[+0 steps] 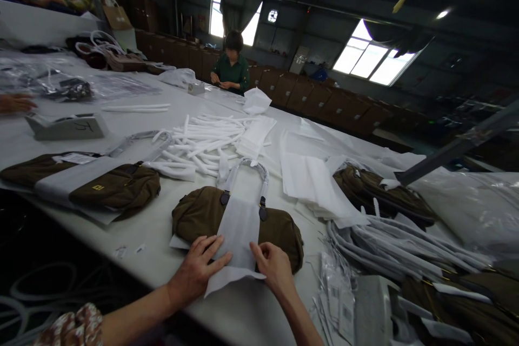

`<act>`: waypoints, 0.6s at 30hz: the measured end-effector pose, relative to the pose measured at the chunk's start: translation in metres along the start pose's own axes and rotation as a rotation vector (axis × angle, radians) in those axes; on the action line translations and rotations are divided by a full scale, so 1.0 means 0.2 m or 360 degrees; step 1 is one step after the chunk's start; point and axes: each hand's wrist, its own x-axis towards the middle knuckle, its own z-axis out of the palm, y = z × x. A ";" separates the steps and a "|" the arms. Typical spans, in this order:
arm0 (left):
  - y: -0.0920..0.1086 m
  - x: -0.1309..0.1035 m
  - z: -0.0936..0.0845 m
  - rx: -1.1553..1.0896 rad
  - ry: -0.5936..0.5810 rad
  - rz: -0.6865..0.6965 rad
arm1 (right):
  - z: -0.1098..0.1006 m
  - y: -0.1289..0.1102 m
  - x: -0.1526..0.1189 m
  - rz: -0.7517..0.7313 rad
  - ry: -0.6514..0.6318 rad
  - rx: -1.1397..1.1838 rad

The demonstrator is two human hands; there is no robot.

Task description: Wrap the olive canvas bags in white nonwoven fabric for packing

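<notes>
In front of me on the table lies a brown fabric handbag [198, 210], its wrapped handle [265, 174] standing up towards the back. A white paper sheet [239, 219] runs across the bag's middle, and its loose end hangs over the near side. My left hand [198, 265] rests on the paper and the bag's left side with fingers spread. At the paper's right edge is my right hand [275, 265], its fingers bent and closed on the sheet; the fingertips are partly hidden.
Another paper-banded brown bag [133, 186] lies left, near a tape dispenser [67, 126]. White foam tubes [203, 143] and paper sheets [308, 178] lie behind. Grey cords [389, 240], tags [338, 292] and more bags are right. A co-worker [231, 67] is across the table; another hand [16, 104] shows far left.
</notes>
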 end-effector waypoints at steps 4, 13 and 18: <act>0.01 -0.01 0.01 -0.0071 0.0016 0.0018 | 0.02 -0.08 0.02 -0.0005 -0.0087 -0.0266; -0.02 0.01 -0.04 -0.0130 0.0164 0.0232 | 0.04 0.06 -0.02 -0.0215 -0.0051 0.0179; 0.00 0.02 -0.06 -0.0400 0.0152 0.0138 | 0.08 0.09 -0.02 -0.0331 -0.0048 0.0260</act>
